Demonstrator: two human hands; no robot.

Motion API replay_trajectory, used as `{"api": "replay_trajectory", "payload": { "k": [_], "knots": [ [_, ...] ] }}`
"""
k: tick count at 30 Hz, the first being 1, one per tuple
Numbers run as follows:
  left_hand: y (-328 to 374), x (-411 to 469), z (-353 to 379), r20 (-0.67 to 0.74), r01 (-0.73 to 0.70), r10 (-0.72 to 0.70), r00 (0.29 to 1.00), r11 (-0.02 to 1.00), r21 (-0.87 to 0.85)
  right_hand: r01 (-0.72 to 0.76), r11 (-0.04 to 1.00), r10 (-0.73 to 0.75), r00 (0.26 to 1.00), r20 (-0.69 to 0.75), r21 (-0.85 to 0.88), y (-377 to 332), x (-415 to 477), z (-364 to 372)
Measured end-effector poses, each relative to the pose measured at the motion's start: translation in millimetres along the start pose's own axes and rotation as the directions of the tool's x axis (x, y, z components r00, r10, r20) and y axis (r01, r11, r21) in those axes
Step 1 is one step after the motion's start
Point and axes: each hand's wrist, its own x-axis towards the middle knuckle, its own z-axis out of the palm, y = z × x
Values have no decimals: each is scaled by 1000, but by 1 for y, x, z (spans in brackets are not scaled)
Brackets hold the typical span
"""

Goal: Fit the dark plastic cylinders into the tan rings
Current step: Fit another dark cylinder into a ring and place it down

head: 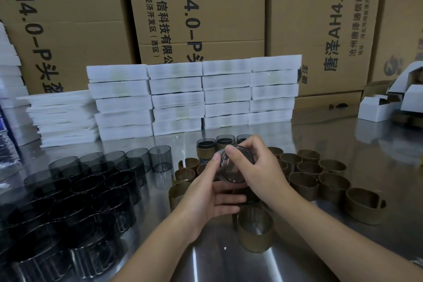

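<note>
- On the left part of the steel desk (206,258): stock of dark plastic cylinders (87,188), standing upright and close together, open ends up.
- Along the back of the desk: stacks of white foam trays (176,98), and behind them a wall of cardboard boxes (206,7).
- Left hand (206,194): grip pinching the held cylinder (233,167) from the left and from below, thumb on the rim, fingers reaching under.
- Held cylinder: lifted above the desk at the centre, between both hands, tilted. Long axis roughly toward the camera and a little upward, one round end facing the viewer. Lower end hidden by fingers, so any ring there impossible to tell.
- Right hand (263,174): grip closed round the same cylinder from the right, thumb over the upper rim, fingers curled at the far side.
- Just behind the hands: three fitted pieces (206,145), upright, each a dark cylinder inside a tan band.
- Around the hands and to the right: loose tan rings (304,181), upright, axes vertical. Nearest ring (255,229) just under the right wrist, so closer to the right hand.
- Probably needed next: bringing the tilted axis in line with a ring's axis before pushing in.
</note>
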Motion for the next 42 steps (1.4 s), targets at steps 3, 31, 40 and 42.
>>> {"api": "replay_trajectory", "payload": {
  "k": [3,31,40,42],
  "knots": [
    [0,0,1,-56,-23,22,998,1000,-20,13,1000,-13,1000,-25,-13,-1,1,-1],
    [2,1,-3,-485,-271,162,859,948,-164,225,637,-17,960,279,-737,2,6,-14],
    [7,-1,-3,-580,-333,196,790,933,-138,280,580,140,891,433,-765,-3,5,-14],
    [8,-1,-3,-593,-341,198,781,930,-138,284,642,-17,934,358,-712,-4,4,-15]
  ]
}}
